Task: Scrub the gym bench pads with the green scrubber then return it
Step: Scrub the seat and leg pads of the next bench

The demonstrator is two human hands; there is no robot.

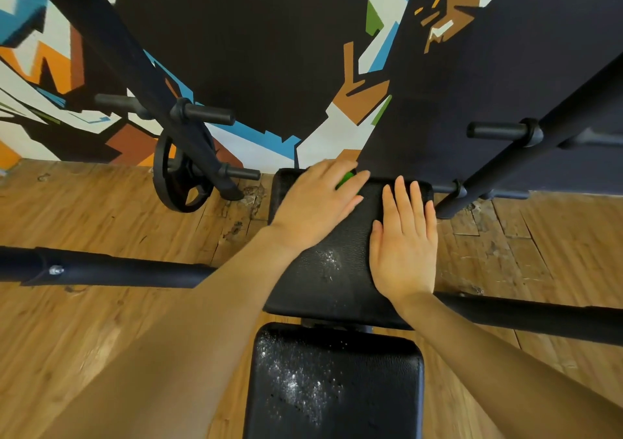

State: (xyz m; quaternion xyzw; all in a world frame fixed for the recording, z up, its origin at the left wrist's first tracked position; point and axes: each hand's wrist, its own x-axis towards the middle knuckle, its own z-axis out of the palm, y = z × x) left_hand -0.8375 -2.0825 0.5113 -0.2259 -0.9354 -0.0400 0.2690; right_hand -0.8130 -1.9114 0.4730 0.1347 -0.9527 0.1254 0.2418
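Green scrubber (pixel 346 179) sits at the far end of the black textured vinyl back pad (pixel 340 236), mostly hidden under the left hand (pixel 317 206); only a small bright-green sliver shows past the fingers.

Left to right:
- Black round iron weight plate (pixel 183 177) on the rack peg, standing on the worn wooden plank floor (pixel 101 209). One plate visible.
- Left hand flat on the scrubber, fingers extended and close together, pressing down rather than wrapped round it. Frame is blurred here, so thumb position: cannot tell.
- Right hand (pixel 404 233) flat on the same pad just beside it, fingers straight and slightly spread, holding nothing; looks like bracing.

Handling, my read: scrubber likely light and soft, compressible. Palm pressure suits scrubbing; for the return, pinch it by its edges, since the visible part is too small to judge shape.

Counts: one scrubber, two pads: the back pad and the black vinyl seat pad (pixel 337 388) nearer the camera. Both carry white powdery residue, heavier on the seat pad, so scrubbing looks unfinished.
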